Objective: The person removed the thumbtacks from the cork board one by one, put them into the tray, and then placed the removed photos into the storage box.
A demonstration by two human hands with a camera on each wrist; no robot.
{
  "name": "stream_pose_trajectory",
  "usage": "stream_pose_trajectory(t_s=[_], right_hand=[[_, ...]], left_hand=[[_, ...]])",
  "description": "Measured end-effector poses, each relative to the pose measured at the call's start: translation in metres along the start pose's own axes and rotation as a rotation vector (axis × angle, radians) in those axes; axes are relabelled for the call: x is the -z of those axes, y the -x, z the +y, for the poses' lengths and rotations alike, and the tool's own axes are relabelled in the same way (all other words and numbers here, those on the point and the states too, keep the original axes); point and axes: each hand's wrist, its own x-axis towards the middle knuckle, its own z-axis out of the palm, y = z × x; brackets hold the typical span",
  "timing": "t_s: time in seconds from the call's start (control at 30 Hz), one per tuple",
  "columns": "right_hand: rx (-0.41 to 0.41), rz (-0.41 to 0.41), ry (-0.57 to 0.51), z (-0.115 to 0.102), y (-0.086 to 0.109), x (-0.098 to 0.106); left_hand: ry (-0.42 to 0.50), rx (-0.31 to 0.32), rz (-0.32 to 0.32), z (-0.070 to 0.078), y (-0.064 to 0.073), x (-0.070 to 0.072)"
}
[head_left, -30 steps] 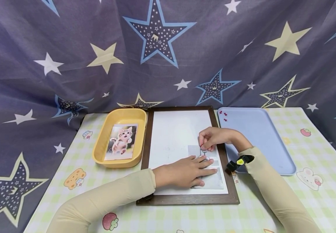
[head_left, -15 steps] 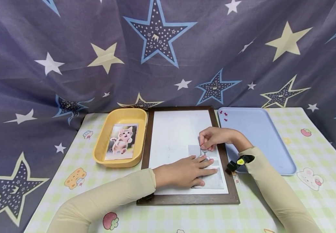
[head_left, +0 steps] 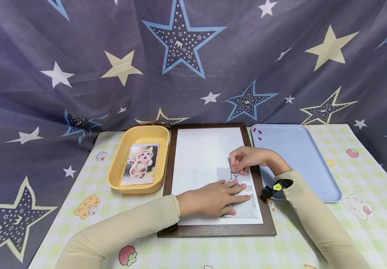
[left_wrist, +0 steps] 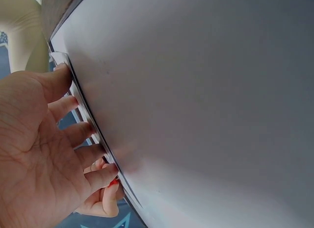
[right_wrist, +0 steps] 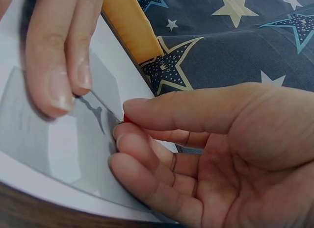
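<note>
A greyish picture point(head_left: 247, 212) lies on the lower right of a white board point(head_left: 198, 149) with a brown wooden frame. My left hand point(head_left: 213, 199) rests on this picture with its fingers spread and straight. At the picture's top edge, my right hand point(head_left: 248, 157) pinches a small red push pin point(right_wrist: 126, 118) between thumb and fingertips. Most of the pin is hidden by those fingers, and I cannot tell how deep its point sits. In the left wrist view, the left hand's fingertips point(left_wrist: 98, 149) touch the sheet, seen edge-on.
Left of the board stands a yellow basket point(head_left: 112, 179) holding a kitten photo point(head_left: 140, 164). A blue tray point(head_left: 300, 160) lies to the right, with several red push pins point(head_left: 259, 132) in its far left corner. Behind the checked tablecloth point(head_left: 334, 231) hangs a starry curtain point(head_left: 240, 33).
</note>
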Motion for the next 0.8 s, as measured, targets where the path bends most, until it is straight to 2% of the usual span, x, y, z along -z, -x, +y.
stream_pose_trajectory(t_s=[0.8], right_hand=[[-0.029, 0.01, -0.04, -0.0004, 0.0002, 0.0006]], left_hand=[[-0.006, 0.001, 0.0, 0.0005, 0.0003, 0.0008]])
